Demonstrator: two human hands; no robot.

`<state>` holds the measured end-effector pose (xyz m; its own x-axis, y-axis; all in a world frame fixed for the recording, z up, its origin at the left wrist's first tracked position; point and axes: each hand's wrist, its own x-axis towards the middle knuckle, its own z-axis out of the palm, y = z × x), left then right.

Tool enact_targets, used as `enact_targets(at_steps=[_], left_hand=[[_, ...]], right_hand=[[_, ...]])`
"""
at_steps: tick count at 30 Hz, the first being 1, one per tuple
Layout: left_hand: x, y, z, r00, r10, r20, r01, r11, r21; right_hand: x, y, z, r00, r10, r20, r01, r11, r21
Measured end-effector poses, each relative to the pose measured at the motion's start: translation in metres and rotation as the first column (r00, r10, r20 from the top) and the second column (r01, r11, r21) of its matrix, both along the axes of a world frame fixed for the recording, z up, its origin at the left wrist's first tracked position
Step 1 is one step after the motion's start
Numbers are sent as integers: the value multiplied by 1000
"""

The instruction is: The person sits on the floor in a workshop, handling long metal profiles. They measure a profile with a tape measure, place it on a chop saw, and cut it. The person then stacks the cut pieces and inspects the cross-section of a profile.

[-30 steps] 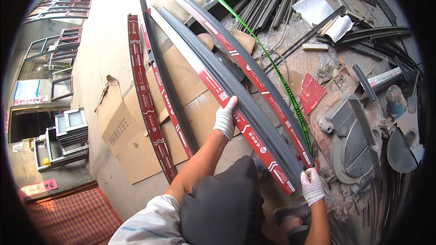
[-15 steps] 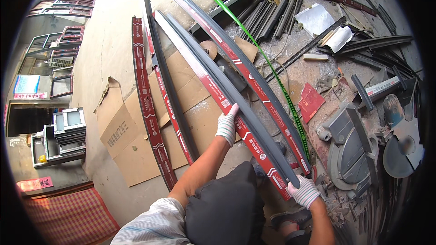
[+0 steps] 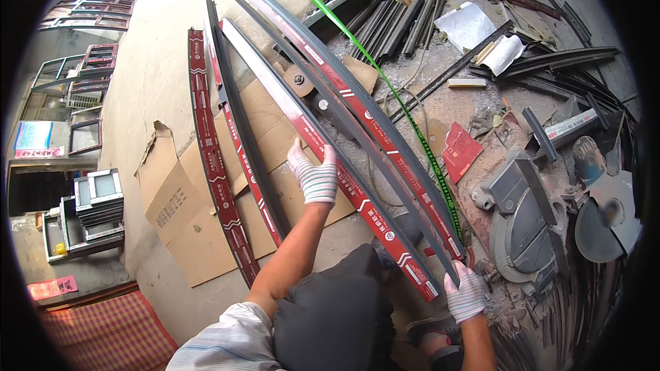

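Note:
My right hand [image 3: 468, 297], in a striped knit glove, pinches the near end of a long thin dark grey strip [image 3: 385, 166]. The strip runs away to the upper left, between two long profiles. To its left lies a profile with red printed film [image 3: 364, 211]; to its right, a grey and red profile [image 3: 385, 134]. My gloved left hand [image 3: 315, 177] is open, thumb and fingers apart, beside the left profile's edge. Whether it touches that profile I cannot tell. Two more red-filmed profiles, one red-faced [image 3: 214, 175] and one dark-sided [image 3: 249, 144], lie further left.
Flattened cardboard [image 3: 185, 227] lies under the profiles. A bright green strip [image 3: 392, 86] curves along the right. A grey saw-like machine [image 3: 522, 233] stands at the right, with dark offcuts [image 3: 392, 27] beyond. Window frames [image 3: 89, 199] stand at the far left.
The dark grey strip has come away from the left profile and shifted right with my right hand. My left hand has let go of the profile, opened and moved left.

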<state>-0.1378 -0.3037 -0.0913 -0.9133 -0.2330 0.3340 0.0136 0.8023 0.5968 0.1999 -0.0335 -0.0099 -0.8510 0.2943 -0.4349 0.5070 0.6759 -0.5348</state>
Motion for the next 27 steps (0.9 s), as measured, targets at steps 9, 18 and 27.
enact_targets(at_steps=[9, 18, 27], left_hand=[[-33, 57, 17, 962, -274, -21, 252, 847, 467], [-56, 93, 0, 876, -300, 377, 94, 874, 476], [-72, 93, -30, 789, -398, 469, 100, 835, 541]], right_hand=[[-22, 13, 4, 993, -67, 92, 92, 952, -293], [-50, 35, -28, 977, -160, -144, 146, 984, -102], [-48, 71, -47, 978, -206, -19, 204, 976, -79]])
